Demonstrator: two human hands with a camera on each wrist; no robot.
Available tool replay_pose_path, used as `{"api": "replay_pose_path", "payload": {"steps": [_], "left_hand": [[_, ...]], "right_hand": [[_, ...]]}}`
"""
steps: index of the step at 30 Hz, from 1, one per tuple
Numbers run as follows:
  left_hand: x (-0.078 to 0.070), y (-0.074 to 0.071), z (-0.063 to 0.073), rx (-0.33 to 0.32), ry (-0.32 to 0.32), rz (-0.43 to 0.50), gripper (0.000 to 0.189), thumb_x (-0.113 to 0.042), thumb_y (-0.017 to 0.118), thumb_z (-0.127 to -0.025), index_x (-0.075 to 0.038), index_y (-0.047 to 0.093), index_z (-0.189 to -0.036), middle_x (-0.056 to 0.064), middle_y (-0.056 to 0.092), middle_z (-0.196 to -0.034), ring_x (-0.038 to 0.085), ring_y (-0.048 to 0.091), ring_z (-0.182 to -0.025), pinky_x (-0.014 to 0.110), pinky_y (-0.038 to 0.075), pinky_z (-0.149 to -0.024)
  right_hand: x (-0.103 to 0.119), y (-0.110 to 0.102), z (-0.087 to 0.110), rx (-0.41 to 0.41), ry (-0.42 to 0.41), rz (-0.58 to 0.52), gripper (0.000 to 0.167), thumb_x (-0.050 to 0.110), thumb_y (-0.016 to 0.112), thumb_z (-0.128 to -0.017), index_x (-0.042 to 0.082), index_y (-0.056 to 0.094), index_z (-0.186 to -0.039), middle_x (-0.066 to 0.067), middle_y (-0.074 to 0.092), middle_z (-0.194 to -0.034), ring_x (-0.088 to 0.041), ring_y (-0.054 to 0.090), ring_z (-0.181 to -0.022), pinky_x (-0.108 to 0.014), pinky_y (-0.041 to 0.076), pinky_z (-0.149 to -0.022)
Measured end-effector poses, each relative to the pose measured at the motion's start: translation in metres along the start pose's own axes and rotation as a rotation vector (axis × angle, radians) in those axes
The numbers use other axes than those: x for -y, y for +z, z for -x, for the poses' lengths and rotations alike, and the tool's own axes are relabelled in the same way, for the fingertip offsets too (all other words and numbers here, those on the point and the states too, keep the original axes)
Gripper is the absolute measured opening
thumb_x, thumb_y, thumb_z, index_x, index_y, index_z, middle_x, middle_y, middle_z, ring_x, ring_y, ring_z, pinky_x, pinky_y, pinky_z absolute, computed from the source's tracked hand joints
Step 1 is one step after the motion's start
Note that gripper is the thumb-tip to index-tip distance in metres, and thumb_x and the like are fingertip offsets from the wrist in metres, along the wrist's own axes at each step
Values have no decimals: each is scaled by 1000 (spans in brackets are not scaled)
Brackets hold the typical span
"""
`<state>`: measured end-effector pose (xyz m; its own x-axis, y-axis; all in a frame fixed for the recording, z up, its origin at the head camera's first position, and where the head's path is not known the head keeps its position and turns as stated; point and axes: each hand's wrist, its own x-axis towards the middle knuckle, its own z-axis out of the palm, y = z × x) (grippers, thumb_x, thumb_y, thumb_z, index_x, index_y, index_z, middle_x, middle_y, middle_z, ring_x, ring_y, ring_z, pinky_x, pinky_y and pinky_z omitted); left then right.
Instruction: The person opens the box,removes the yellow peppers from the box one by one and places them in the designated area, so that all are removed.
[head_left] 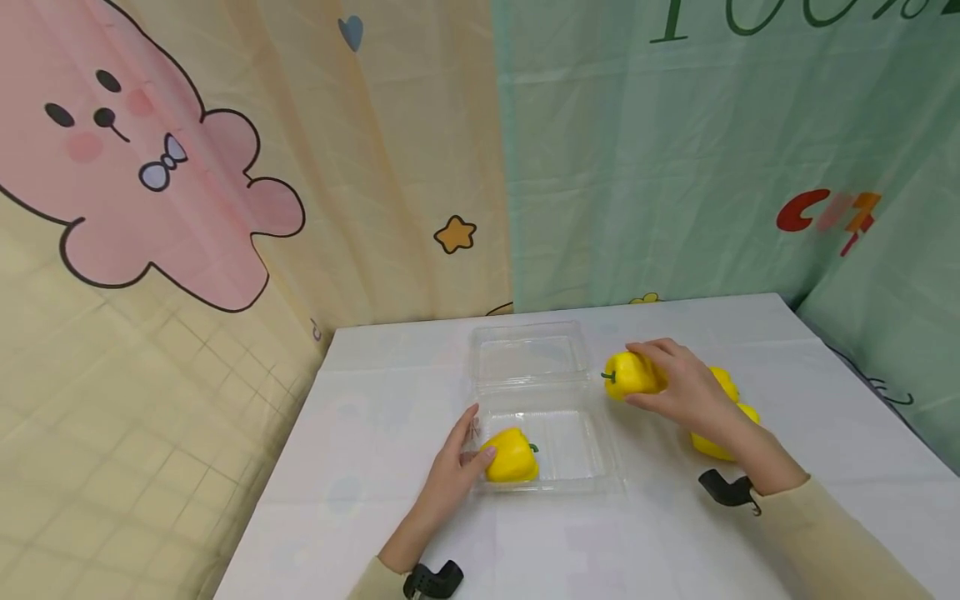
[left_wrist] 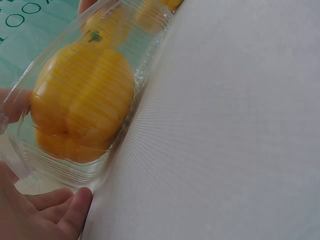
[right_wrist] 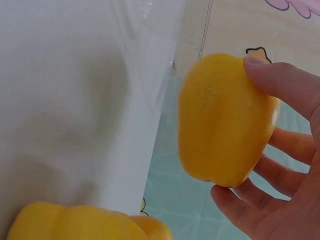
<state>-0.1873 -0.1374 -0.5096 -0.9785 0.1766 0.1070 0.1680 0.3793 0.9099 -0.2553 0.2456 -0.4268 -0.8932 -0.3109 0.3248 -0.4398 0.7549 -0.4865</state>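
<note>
A clear plastic clamshell container (head_left: 573,450) lies with its lid (head_left: 529,354) folded back behind it. One yellow bell pepper (head_left: 513,457) lies on its side in its left part, stem to the right. At the container's left wall is my left hand (head_left: 452,467), gripping it with the thumb over the rim against that pepper; the left wrist view shows this pepper (left_wrist: 82,100) through the wall. My right hand (head_left: 686,385) holds a second yellow bell pepper (head_left: 628,375) just right of the lid, stem pointing left. In the right wrist view, thumb and fingers wrap this pepper (right_wrist: 225,120) above the table.
More yellow bell peppers (head_left: 708,447) sit on the right of the table, partly hidden behind my right forearm. A white cloth covers the table (head_left: 360,433). Printed curtains (head_left: 645,167) hang behind the table and along its sides.
</note>
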Motion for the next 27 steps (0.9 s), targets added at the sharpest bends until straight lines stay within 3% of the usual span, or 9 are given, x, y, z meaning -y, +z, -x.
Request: {"api": "replay_pose_path", "payload": {"steps": [14,20,27], "left_hand": [[1,1,-1,-10,-5,20,71,-30,66,-98,-26,29,-159,13,35,-160,33,44,-138,49,49,-102],[1,1,-1,-8,12,10,71,-36,65,-99,-26,29,-159,11,34,-160,30,42,-140,46,48,-103],[-3,0,0,6,-29,15,71,-37,64,-99,-28,28,-159,13,32,-161,33,50,-132,45,51,-100]], "right_hand": [[-13,-7,11,38,-5,33,76,29,90,-76,11,56,-141,-10,56,-129,-34,54,-116,-59,48,-96],[-16,-11,12,44,-5,40,75,30,90,-76,14,57,-141,-9,55,-131,-33,53,-117,-61,46,-96],[-22,-9,16,57,9,20,74,35,89,-76,14,57,-140,-9,55,-132,-34,52,-118,-62,45,-98]]}}
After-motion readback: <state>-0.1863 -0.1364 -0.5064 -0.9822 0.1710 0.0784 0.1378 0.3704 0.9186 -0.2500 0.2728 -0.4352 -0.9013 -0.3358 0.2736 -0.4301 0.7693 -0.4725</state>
